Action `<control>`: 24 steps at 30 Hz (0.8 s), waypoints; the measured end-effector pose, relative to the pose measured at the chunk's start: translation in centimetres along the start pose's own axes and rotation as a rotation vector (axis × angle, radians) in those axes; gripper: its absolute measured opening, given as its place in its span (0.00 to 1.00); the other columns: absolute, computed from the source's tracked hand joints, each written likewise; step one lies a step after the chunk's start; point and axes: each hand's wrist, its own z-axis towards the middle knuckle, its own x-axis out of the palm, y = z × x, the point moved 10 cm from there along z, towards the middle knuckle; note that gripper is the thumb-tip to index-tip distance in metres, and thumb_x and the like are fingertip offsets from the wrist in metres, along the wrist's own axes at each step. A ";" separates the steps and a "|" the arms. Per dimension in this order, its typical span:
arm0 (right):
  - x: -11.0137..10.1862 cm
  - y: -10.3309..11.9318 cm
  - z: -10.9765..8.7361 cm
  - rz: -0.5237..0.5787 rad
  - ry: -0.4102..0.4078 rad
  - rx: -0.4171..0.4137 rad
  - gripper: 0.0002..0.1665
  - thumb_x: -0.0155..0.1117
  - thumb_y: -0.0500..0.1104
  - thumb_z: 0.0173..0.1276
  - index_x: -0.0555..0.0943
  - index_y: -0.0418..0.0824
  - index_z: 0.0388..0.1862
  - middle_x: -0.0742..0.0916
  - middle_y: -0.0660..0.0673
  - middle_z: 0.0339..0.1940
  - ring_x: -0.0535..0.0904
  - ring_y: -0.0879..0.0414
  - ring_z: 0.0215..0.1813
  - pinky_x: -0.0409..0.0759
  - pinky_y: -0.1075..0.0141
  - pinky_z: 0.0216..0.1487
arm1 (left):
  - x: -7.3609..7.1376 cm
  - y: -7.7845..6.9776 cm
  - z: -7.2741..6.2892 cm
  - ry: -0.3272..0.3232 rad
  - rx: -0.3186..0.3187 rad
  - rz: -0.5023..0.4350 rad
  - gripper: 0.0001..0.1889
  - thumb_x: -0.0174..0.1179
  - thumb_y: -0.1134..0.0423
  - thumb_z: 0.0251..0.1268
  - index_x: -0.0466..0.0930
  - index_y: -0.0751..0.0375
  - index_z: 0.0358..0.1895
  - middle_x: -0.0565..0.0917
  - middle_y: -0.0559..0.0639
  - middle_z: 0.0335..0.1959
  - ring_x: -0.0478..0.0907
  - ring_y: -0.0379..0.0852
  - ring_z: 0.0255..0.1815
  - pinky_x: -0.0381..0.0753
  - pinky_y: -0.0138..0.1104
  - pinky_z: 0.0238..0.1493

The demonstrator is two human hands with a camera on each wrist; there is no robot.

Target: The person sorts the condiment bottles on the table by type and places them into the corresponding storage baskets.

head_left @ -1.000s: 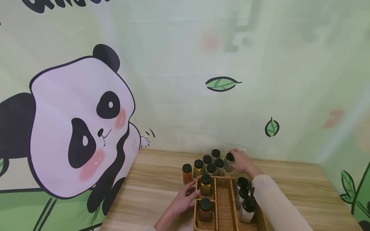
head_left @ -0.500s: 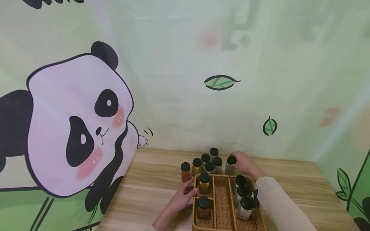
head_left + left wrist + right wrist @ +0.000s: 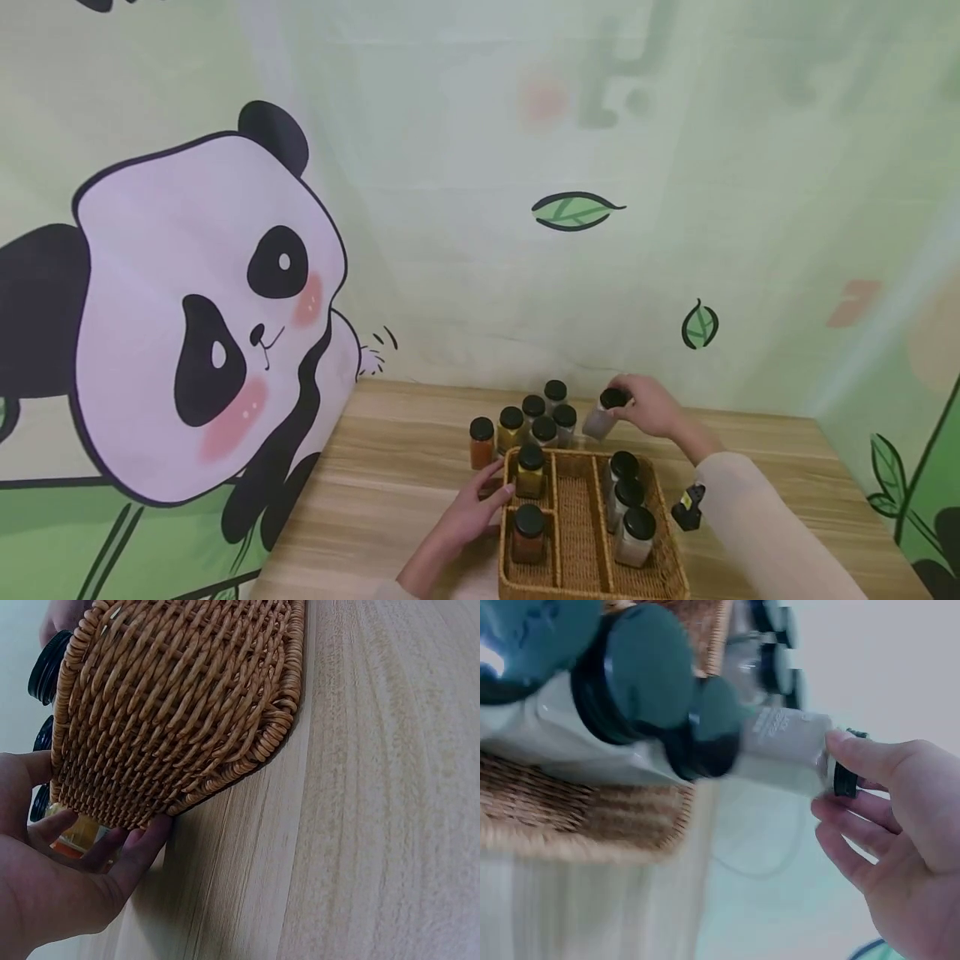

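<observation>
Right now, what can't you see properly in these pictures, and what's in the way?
Writing on the jar in the right hand: too blurred to read, right wrist view.
Inside of the basket: hidden by its woven side, left wrist view.
Near end of the basket: cut off by the bottom edge, head view.
Lower part of the back jar: hidden by jars in front, head view.
Black marks: cut off by the top edge, head view.

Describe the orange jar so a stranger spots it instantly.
Start at the wicker basket on the wooden table. Beyond its far edge stands a cluster of black-lidded jars; the orange jar is leftmost. Orange contents distinguish it from the yellow jar alongside.
</observation>
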 end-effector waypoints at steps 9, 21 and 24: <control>-3.5 1.3 -2.4 0.097 0.001 0.051 0.21 0.72 0.40 0.74 0.82 0.29 0.59 0.89 0.38 0.48 0.86 0.43 0.50 0.86 0.45 0.53 | 0.1 -0.2 0.0 0.003 -0.007 0.003 0.36 0.61 0.50 0.80 0.61 0.59 0.83 0.72 0.69 0.71 0.72 0.68 0.70 0.87 0.58 0.54; -1.9 5.5 -3.6 0.061 0.025 -0.088 0.20 0.73 0.41 0.74 0.84 0.32 0.58 0.89 0.43 0.49 0.85 0.48 0.50 0.86 0.45 0.51 | 0.1 0.1 0.0 -0.004 -0.012 0.002 0.37 0.61 0.50 0.81 0.60 0.61 0.83 0.72 0.71 0.71 0.72 0.69 0.70 0.87 0.58 0.52; -0.9 6.5 -3.8 0.019 0.035 -0.108 0.21 0.73 0.42 0.74 0.83 0.31 0.60 0.89 0.41 0.52 0.85 0.46 0.51 0.86 0.45 0.53 | 0.1 0.2 0.1 0.003 -0.012 -0.003 0.36 0.61 0.50 0.81 0.60 0.61 0.83 0.72 0.70 0.71 0.72 0.69 0.70 0.87 0.58 0.52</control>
